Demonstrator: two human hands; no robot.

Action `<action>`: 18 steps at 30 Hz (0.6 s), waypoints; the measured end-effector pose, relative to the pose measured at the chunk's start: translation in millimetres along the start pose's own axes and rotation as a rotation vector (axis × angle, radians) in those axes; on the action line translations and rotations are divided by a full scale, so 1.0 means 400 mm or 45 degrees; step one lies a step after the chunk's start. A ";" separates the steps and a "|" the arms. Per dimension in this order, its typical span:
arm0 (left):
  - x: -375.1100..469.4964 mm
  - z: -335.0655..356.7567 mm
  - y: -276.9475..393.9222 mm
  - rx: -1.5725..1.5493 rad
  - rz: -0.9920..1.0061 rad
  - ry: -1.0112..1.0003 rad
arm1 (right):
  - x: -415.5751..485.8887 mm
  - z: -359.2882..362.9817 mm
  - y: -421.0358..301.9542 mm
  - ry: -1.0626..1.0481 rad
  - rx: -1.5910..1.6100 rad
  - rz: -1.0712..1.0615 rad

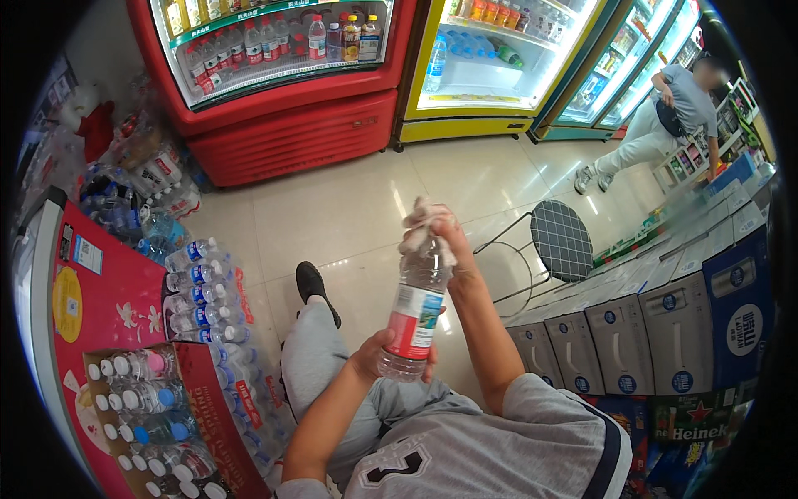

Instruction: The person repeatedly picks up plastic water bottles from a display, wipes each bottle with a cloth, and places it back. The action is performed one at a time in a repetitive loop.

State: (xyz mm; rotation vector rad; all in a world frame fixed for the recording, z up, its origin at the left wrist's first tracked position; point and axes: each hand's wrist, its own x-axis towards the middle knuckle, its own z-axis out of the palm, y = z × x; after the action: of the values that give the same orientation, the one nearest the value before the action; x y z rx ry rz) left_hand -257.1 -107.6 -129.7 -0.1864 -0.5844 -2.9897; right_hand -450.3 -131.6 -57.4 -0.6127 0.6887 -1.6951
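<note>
A clear plastic water bottle (411, 321) with a red and white label tilts in front of my lap. Around its lower end, my left hand (381, 350) grips the plastic near the base. My right hand (452, 240) is closed over a crumpled whitish cloth (421, 219) at the bottle's neck. The cloth covers the cap and part of the shoulder, so the cap is hidden.
A cardboard box of bottles (193, 399) and shrink-wrapped water packs (230, 368) stand at left. Stacked beer cartons (617, 337) and a round stool (562, 240) are at right. Ahead are a red cooler (293, 137) and a yellow-framed fridge (464, 129). A person (676, 118) stands beyond.
</note>
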 end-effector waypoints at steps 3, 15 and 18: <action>-0.003 -0.010 0.014 0.221 0.044 0.383 | 0.032 0.013 0.000 0.006 -0.609 -0.057; -0.002 -0.029 0.005 2.383 0.481 1.658 | -0.104 0.036 0.311 0.606 -1.511 -0.643; -0.009 -0.018 0.011 2.389 0.619 1.497 | -0.101 0.016 0.294 0.547 -1.106 -0.345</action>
State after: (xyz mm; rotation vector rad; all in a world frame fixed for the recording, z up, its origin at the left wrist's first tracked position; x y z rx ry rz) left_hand -253.8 -114.3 -135.0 1.1173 -2.0306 -0.7556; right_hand -358.3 -114.1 -139.4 -0.9741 1.7580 -1.7497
